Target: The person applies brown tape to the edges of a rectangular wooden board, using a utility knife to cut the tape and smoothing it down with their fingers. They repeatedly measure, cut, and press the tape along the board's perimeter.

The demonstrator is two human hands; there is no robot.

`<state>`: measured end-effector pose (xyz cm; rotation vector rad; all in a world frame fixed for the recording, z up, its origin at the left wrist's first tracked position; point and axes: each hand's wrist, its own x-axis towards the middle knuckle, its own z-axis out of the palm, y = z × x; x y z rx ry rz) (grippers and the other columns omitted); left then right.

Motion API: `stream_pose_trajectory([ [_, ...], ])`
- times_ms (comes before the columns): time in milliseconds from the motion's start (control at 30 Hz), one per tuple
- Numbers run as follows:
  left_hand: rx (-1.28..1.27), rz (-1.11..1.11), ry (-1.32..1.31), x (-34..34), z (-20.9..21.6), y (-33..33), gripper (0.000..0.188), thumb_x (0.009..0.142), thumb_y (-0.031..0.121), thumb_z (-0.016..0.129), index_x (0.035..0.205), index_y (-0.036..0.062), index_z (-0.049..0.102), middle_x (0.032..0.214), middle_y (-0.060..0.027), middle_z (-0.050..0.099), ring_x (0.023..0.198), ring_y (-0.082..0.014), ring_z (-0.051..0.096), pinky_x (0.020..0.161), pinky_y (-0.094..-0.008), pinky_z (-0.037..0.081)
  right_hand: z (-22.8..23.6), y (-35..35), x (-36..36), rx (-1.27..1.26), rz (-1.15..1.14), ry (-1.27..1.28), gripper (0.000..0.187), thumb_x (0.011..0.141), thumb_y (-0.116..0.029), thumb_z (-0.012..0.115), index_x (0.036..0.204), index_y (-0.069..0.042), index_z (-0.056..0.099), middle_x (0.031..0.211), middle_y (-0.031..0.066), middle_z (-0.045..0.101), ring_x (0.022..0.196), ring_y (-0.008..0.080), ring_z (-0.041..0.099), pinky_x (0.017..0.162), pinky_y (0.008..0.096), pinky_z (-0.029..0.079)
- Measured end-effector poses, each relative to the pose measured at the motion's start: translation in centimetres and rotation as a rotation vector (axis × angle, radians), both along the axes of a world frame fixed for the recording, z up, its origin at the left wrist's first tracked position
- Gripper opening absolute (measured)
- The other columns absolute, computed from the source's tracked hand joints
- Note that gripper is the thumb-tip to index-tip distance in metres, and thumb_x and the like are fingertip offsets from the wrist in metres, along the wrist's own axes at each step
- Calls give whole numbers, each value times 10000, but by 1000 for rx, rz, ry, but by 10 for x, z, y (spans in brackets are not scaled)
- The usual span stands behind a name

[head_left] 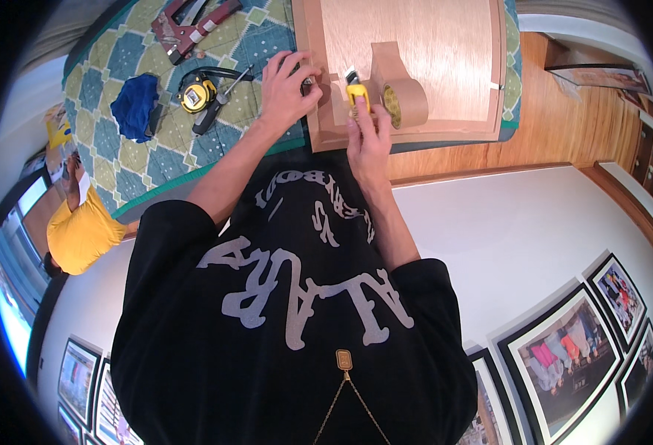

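Note:
My right hand grips a yellow utility knife over the back of a picture frame; its metal tip points away from me. Beside the knife, a roll of brown tape stands on its edge, with a loose strip at its far side. The frame's wooden backing has brown tape along its borders. At the frame's left edge, my left hand is closed with curled fingers. Something small and dark shows between its thumb and fingers, too hidden to name.
On the quilted cover lie a staple gun, a yellow tape measure, a screwdriver and a blue cloth. A person in yellow is at the far left. Framed pictures hang at lower right.

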<state>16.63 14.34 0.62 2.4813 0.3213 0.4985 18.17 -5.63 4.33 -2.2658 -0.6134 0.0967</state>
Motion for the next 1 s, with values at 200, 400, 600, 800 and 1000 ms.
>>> stream_pose_trajectory([
  [200, 54, -111, -5, 13, 7, -9, 229, 711, 168, 724, 940, 173, 718, 1120, -6, 628, 1149, -285, 516, 979, -435, 393, 60, 4, 6, 156, -83, 120, 422, 962, -74, 584, 1381, -44, 544, 1185, 201, 550, 1010, 319, 583, 857, 375, 492],
  [400, -425, 194, -20, 55, 7, 24, 75, 831, 96, 648, 896, 89, 683, 885, -52, 661, 871, -206, 619, 810, -364, 474, 84, -49, 41, 201, -290, 177, 440, 998, -121, 534, 1404, 38, 478, 1158, 168, 584, 994, 235, 576, 865, 327, 465],
  [600, -758, 206, -22, 57, 25, 46, 168, 898, 130, 510, 862, 35, 645, 749, -105, 643, 669, -219, 628, 645, -348, 486, 67, -91, 125, 111, -348, 268, 435, 1012, -144, 520, 1410, 27, 484, 980, 93, 613, 782, 114, 536, 695, 268, 458],
  [800, -509, 421, 243, 25, 25, -42, 290, 936, 317, 555, 915, 61, 691, 742, -139, 655, 688, -277, 645, 638, -376, 480, 23, -93, 193, 33, 187, 322, 413, 973, -163, 601, 1332, 35, 553, 1065, 195, 692, 944, 202, 682, 818, 329, 522],
  [1000, -542, 534, 408, 61, 34, -91, 464, 819, 521, 692, 946, 77, 739, 807, -124, 718, 774, -257, 702, 691, -375, 524, 13, -56, 255, -185, 808, -130, 284, 884, -189, 692, 1141, -74, 661, 1024, 126, 717, 854, 294, 693, 714, 379, 550],
])
